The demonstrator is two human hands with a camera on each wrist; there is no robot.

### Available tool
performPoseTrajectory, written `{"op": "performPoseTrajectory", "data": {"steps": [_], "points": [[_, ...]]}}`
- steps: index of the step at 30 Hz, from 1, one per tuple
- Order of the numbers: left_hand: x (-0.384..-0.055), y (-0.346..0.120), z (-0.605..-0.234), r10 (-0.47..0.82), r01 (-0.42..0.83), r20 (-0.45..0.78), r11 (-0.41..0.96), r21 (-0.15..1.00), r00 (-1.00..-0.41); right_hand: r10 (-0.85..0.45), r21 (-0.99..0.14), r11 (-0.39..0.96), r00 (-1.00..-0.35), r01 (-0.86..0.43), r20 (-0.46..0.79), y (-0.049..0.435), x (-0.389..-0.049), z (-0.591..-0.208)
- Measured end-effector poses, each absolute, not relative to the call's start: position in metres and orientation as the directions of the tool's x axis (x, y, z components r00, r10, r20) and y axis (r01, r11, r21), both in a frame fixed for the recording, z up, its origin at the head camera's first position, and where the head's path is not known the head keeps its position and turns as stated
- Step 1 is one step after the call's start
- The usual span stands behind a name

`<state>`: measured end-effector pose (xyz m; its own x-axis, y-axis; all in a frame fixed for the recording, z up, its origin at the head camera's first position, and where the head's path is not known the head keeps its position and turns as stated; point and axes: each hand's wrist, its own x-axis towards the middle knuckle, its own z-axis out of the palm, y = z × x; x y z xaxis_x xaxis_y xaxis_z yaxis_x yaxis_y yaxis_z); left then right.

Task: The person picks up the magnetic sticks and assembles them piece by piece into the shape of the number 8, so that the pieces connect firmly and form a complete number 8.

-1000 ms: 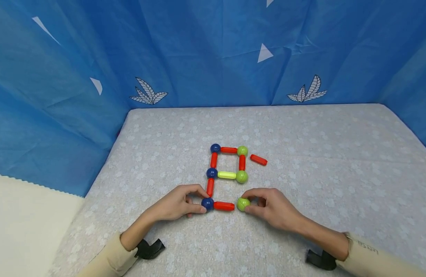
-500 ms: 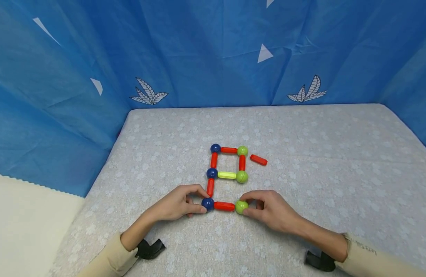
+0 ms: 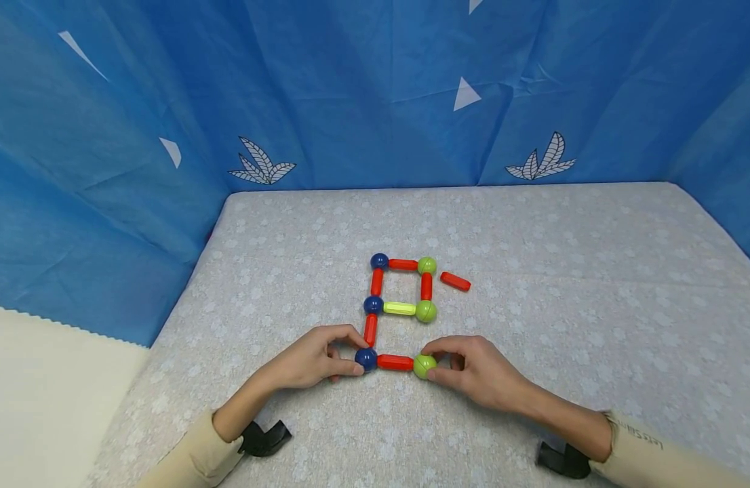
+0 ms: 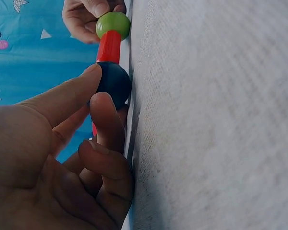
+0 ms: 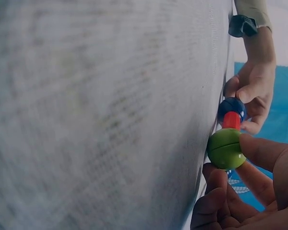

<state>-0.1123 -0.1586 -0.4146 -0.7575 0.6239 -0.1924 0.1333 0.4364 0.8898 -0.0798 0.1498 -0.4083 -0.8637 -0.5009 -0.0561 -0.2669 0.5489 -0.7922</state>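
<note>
On the table lies a flat frame of coloured balls and rods. My left hand (image 3: 317, 357) pinches the near-left dark blue ball (image 3: 366, 360) between thumb and fingers. From that ball a red rod (image 3: 395, 362) runs right to a green ball (image 3: 425, 366), which my right hand (image 3: 481, 371) pinches at its right side. In the right wrist view, this green ball (image 5: 226, 149) touches the rod's end. Another red rod (image 3: 371, 330) leads from the held blue ball to the middle blue ball (image 3: 373, 305). The upper part forms a closed square with a yellow-green rod (image 3: 399, 309) as its near side.
A loose red rod (image 3: 456, 281) lies right of the square, apart from it. The table (image 3: 564, 271) has a pale patterned cloth. Behind it hangs a blue curtain (image 3: 375, 95), and a cream surface (image 3: 39, 393) shows at the left.
My right hand has moved slightly left and nearer with the green ball, closing the gap to the red rod's end. My left hand has stayed on the blue ball.
</note>
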Motion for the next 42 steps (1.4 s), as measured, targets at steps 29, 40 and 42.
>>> {"op": "performPoseTrajectory", "data": {"steps": [29,40,42], "points": [[-0.112,-0.158,-0.415,0.624,0.124,-0.193,0.427,0.895,-0.757,-0.241,-0.688,0.696,-0.969,-0.206,0.046,0.183,-0.168,-0.397],[-0.113,-0.158,-0.416,0.624,0.141,-0.188,0.439,0.887,-0.759,-0.245,-0.635,0.751,-0.970,-0.182,-0.011,0.185,-0.173,-0.400],[-0.113,-0.158,-0.416,0.622,0.144,-0.187,0.442,0.885,-0.761,-0.260,-0.624,0.756,-0.966,-0.197,-0.011,0.185,-0.174,-0.400]]}}
